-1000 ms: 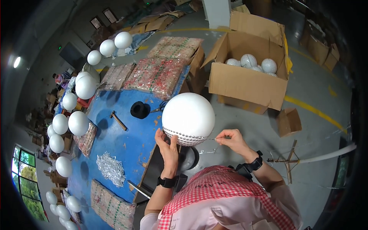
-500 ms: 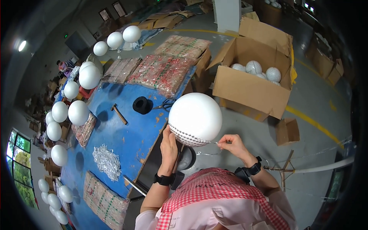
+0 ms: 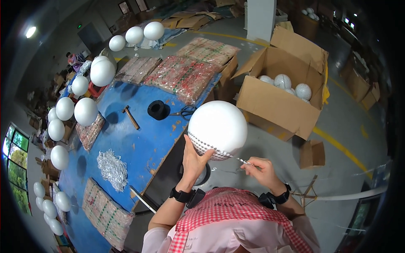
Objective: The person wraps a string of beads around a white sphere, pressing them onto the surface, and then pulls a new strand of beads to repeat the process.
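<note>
1. Left hand (image 3: 195, 158) cupped under the big white ball (image 3: 218, 128), fingers spread wide against its lower side, holding it up over the table edge; ball now nearer and larger in view than a second ago.
2. Right hand (image 3: 260, 168) just below and right of the ball, fingertips pinched narrow on a thin string of silver beads (image 3: 241, 160); moved closer to the beaded band along the ball's bottom, so the row looks to be growing.
3. On the blue table (image 3: 139, 143): silver heap (image 3: 112, 168), hammer (image 3: 130, 117), scissors (image 3: 184, 112), black cup (image 3: 158, 109); unchanged.
4. Farther right, open cardboard box (image 3: 274, 101) holding several beaded balls (image 3: 282, 81).
</note>
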The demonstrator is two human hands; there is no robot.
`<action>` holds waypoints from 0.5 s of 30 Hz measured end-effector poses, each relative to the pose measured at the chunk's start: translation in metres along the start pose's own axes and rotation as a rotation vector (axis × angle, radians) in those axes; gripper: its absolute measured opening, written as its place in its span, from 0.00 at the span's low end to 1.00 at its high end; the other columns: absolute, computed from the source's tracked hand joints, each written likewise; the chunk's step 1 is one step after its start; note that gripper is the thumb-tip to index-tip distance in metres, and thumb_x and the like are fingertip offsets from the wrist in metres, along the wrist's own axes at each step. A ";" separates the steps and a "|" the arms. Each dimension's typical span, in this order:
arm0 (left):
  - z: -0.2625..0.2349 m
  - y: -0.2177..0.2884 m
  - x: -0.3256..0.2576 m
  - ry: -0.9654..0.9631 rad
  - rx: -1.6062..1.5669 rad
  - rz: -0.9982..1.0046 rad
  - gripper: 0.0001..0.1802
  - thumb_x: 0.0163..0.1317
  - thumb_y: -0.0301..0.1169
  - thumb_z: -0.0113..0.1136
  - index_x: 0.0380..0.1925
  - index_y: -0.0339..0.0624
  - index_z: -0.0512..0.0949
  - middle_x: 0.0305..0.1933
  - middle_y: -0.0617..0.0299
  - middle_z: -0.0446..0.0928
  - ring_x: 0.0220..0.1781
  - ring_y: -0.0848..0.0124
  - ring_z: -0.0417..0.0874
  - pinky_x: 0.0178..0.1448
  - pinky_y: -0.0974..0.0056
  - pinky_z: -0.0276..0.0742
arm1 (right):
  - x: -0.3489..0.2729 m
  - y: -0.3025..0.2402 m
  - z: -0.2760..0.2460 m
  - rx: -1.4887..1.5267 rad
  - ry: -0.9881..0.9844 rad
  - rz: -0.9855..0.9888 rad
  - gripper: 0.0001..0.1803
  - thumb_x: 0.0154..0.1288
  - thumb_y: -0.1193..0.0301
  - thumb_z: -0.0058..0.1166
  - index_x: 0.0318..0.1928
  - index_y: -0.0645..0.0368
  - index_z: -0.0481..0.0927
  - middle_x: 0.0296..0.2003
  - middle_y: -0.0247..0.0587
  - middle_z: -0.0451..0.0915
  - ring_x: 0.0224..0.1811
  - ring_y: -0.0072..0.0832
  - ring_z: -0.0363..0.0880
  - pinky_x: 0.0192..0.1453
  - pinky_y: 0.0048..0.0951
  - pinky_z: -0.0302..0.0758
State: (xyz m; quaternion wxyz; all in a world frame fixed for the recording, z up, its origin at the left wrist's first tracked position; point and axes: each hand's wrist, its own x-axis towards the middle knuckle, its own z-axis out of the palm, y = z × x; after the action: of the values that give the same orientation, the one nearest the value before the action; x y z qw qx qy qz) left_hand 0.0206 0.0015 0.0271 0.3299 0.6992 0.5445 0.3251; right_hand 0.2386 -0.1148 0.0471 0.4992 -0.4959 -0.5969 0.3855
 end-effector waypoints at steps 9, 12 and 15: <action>0.001 -0.007 0.004 -0.003 -0.241 -0.052 0.58 0.50 0.44 0.68 0.67 0.22 0.41 0.65 0.32 0.58 0.67 0.49 0.63 0.68 0.59 0.59 | -0.001 -0.002 -0.006 0.162 -0.054 0.325 0.12 0.68 0.71 0.47 0.32 0.64 0.81 0.18 0.30 0.75 0.19 0.13 0.68 0.23 0.16 0.64; 0.000 -0.008 0.005 0.003 -0.291 -0.037 0.57 0.50 0.43 0.68 0.67 0.25 0.41 0.65 0.33 0.59 0.66 0.51 0.65 0.67 0.60 0.62 | -0.003 0.005 -0.006 0.225 -0.061 0.318 0.13 0.68 0.71 0.47 0.31 0.64 0.81 0.18 0.30 0.75 0.19 0.13 0.69 0.24 0.16 0.65; 0.000 -0.005 0.005 0.001 -0.322 -0.037 0.57 0.50 0.43 0.68 0.68 0.28 0.41 0.65 0.34 0.60 0.64 0.51 0.67 0.65 0.60 0.63 | -0.004 0.010 -0.007 0.261 -0.062 0.348 0.13 0.68 0.70 0.47 0.30 0.64 0.81 0.19 0.30 0.76 0.20 0.14 0.69 0.24 0.16 0.66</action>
State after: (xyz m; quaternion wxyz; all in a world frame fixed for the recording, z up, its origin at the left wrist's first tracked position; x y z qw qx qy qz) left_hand 0.0182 0.0071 0.0234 0.4434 0.6272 0.4982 0.4023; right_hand 0.2475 -0.1166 0.0378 0.4666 -0.5106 -0.4625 0.5547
